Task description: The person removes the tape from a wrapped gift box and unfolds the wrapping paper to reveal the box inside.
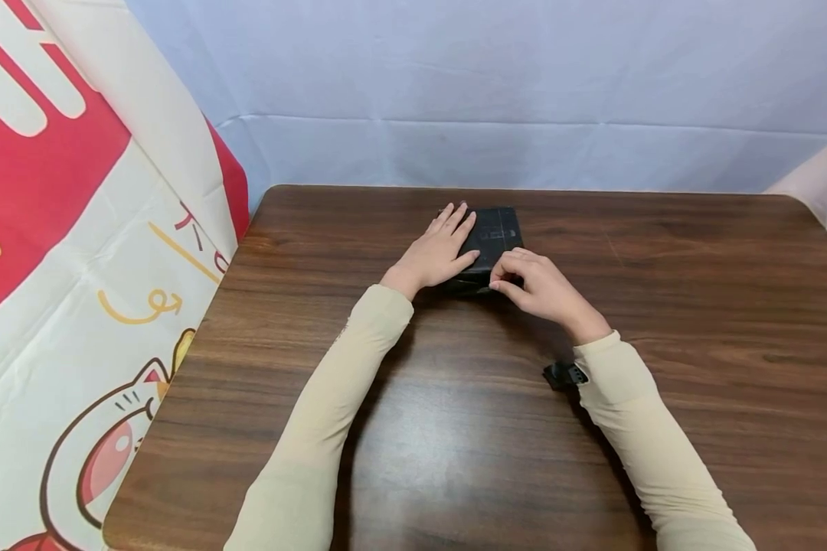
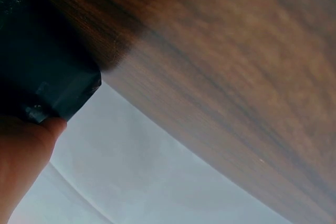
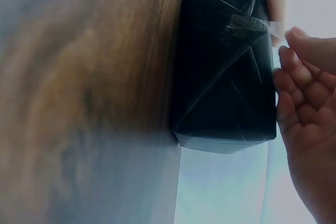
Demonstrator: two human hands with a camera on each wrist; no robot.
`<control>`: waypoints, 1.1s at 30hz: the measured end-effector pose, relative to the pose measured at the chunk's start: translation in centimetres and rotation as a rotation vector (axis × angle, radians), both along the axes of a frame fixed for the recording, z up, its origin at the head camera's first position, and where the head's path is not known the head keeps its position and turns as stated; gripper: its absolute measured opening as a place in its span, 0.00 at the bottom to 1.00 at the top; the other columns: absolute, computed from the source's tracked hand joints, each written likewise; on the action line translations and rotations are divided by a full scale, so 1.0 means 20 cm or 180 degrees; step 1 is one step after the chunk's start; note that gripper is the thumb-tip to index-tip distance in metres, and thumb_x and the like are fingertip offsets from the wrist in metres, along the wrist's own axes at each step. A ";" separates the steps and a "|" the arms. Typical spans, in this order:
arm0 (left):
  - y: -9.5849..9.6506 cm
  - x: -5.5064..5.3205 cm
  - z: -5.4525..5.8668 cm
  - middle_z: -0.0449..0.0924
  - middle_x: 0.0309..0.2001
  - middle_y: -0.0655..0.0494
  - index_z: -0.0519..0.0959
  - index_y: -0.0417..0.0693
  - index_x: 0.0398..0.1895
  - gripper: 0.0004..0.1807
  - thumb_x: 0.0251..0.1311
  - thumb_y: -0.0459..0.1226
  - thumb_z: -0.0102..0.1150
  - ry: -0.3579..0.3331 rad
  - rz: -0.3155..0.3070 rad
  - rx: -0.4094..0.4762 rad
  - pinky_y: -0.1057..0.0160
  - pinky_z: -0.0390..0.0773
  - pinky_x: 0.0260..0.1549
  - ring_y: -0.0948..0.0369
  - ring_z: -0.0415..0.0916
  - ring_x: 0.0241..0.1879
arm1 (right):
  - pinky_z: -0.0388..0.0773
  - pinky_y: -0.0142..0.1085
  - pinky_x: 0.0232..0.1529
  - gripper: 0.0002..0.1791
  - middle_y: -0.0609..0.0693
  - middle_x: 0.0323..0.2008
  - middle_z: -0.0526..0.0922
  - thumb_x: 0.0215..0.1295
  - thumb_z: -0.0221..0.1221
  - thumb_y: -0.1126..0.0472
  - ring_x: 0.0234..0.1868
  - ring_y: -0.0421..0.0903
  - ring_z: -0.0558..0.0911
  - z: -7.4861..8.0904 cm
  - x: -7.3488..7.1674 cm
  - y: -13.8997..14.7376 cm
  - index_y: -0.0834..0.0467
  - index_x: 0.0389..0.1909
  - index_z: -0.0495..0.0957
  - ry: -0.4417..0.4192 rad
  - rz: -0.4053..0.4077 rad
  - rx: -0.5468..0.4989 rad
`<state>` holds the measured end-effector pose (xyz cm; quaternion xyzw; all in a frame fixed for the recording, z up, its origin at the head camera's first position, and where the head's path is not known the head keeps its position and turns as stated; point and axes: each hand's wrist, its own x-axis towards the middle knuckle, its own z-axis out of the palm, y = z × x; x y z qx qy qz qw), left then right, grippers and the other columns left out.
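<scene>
A black wrapped package [image 1: 498,227] lies near the table's far edge, its folded end filling the middle of the right wrist view. My left hand [image 1: 430,258] rests on top of it with the fingers spread and straight. In the left wrist view one fingertip of that hand reaches the package's corner. At the folded end, my right hand [image 1: 539,285] pinches the loose end of a clear strip of tape [image 3: 245,23] between thumb and index finger. The rest of the tape sticks to the black folds [image 3: 226,77], and its free end rises off the upper edge.
The brown wooden table [image 1: 455,428] spreads out on all sides of the package. Behind it hangs a pale cloth [image 1: 455,69], and a printed red and white cloth [image 1: 55,199] hangs at the left. A black device [image 1: 563,375] sits at the right wrist.
</scene>
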<state>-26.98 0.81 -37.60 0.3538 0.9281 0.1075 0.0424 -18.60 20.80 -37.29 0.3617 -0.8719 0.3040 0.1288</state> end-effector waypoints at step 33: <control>0.18 0.16 0.05 0.39 0.74 0.44 0.42 0.46 0.76 0.43 0.68 0.63 0.27 0.0073 0.1646 -0.0548 0.48 0.49 0.67 0.47 0.38 0.72 | 0.63 0.57 0.58 0.16 0.62 0.56 0.75 0.68 0.54 0.64 0.58 0.59 0.71 0.06 0.06 0.03 0.66 0.54 0.77 -0.0277 -0.0717 0.0400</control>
